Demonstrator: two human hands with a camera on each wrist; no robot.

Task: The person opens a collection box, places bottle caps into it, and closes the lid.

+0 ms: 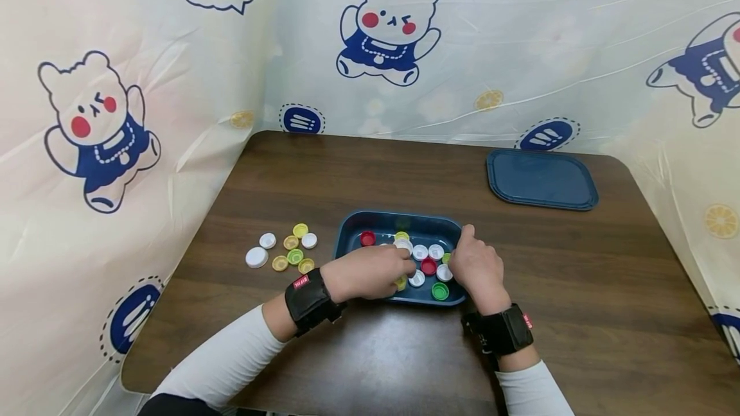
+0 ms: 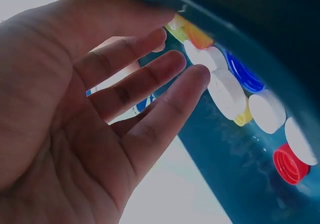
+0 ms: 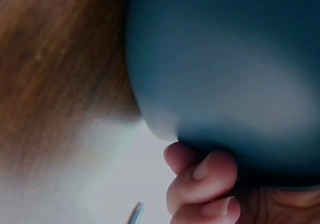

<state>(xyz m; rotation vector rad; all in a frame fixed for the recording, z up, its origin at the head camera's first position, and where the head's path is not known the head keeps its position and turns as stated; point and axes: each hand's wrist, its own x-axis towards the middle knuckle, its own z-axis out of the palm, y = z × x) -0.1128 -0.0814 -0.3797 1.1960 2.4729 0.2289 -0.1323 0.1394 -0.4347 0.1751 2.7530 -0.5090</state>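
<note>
A dark blue tray (image 1: 399, 214) holds several bottle caps in white, red, yellow and green, among them a red cap (image 1: 428, 266) and a green cap (image 1: 440, 291). My left hand (image 1: 372, 273) reaches over the tray from its near side, hiding part of the inside. In the left wrist view its fingers are extended and loosely bent, the fingertips close to white caps (image 2: 227, 94) and a blue cap (image 2: 245, 73). At the tray's right end my right hand (image 1: 478, 267) grips the rim. The right wrist view shows its curled fingers (image 3: 215, 171) against the tray's underside.
Left of the tray, several loose caps lie on the brown table (image 1: 607, 313), including a large white cap (image 1: 257, 257) and a yellow-green cap (image 1: 295, 257). A flat dark blue lid (image 1: 542, 178) lies at the back right. A printed curtain (image 1: 324, 37) stands behind the table.
</note>
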